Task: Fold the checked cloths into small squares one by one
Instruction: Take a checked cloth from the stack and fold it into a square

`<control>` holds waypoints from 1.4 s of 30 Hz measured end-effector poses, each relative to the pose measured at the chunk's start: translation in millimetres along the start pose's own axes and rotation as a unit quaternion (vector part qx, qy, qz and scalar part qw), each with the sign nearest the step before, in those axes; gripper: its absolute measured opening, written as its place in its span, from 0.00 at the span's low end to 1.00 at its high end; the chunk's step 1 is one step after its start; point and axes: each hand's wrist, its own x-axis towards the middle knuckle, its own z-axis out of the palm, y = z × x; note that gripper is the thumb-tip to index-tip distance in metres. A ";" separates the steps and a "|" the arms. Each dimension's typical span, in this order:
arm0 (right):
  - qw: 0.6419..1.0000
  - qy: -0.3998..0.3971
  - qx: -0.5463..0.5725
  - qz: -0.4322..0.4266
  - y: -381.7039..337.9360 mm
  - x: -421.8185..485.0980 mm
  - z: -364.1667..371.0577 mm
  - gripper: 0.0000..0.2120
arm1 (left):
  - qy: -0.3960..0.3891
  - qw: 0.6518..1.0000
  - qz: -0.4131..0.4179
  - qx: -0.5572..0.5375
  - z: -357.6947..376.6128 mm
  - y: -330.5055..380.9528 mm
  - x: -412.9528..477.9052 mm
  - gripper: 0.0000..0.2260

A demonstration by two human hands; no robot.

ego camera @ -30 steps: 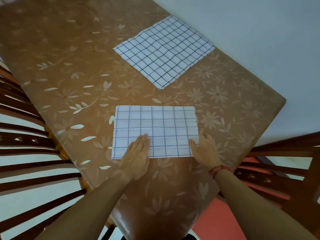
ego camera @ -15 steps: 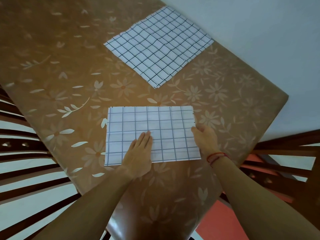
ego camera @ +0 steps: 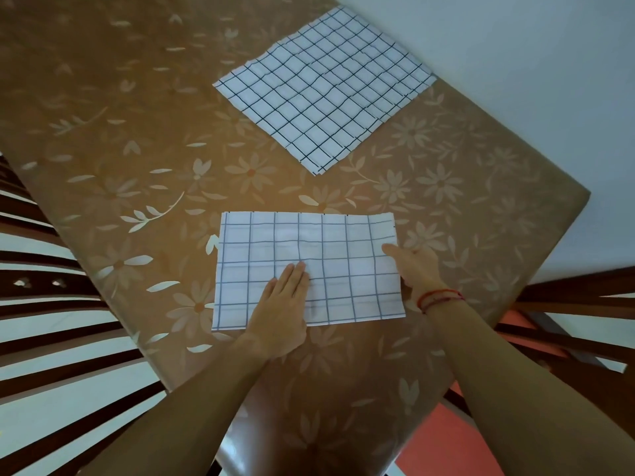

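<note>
Left hand (ego camera: 283,305) lies flat, fingers together, on the folded checked cloth (ego camera: 309,266); right hand (ego camera: 414,266) pinches its three-o'clock edge. Unfolded cloths (ego camera: 326,85) lie at twelve.

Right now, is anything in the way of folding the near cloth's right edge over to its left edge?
Only the left hand, which lies flat on the near cloth around its middle. The right hand is at the right edge. The far cloth lies apart, farther up the table.
</note>
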 end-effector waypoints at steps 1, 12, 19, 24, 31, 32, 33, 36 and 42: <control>1.000 0.005 -0.012 -0.007 0.3 -0.8 -0.5 0.17 | -0.001 1.000 -0.001 0.000 0.0 0.0 -0.2 0.34; 1.000 0.002 0.023 -0.009 20.7 -11.6 -10.4 0.06 | 0.015 0.999 0.022 -0.043 -4.9 1.5 0.7 0.35; 0.989 0.076 0.127 0.007 36.8 -41.5 -20.0 0.07 | 0.012 0.997 0.053 -0.049 -0.8 15.9 -5.6 0.34; 0.976 0.069 0.197 0.066 49.7 -69.1 -24.0 0.05 | 0.023 0.997 0.063 -0.027 5.5 31.8 -22.4 0.37; 0.951 -0.025 0.278 0.135 66.6 -116.5 -23.1 0.05 | 0.024 0.999 0.035 -0.019 23.0 39.6 -52.8 0.37; 0.948 -0.041 0.281 0.140 68.7 -122.1 -23.1 0.05 | 0.024 0.999 0.031 -0.022 24.3 40.0 -57.1 0.36; 0.947 -0.056 0.281 0.145 71.6 -127.0 -23.4 0.05 | 0.028 0.999 0.029 -0.024 25.1 40.6 -61.6 0.34; 0.943 -0.097 0.283 0.148 77.0 -140.9 -23.7 0.03 | 0.028 0.999 0.016 -0.023 29.8 38.5 -74.8 0.30; 0.955 -0.127 0.234 0.129 79.4 -153.7 -29.2 0.10 | 0.030 0.997 0.009 -0.069 38.5 28.1 -90.9 0.36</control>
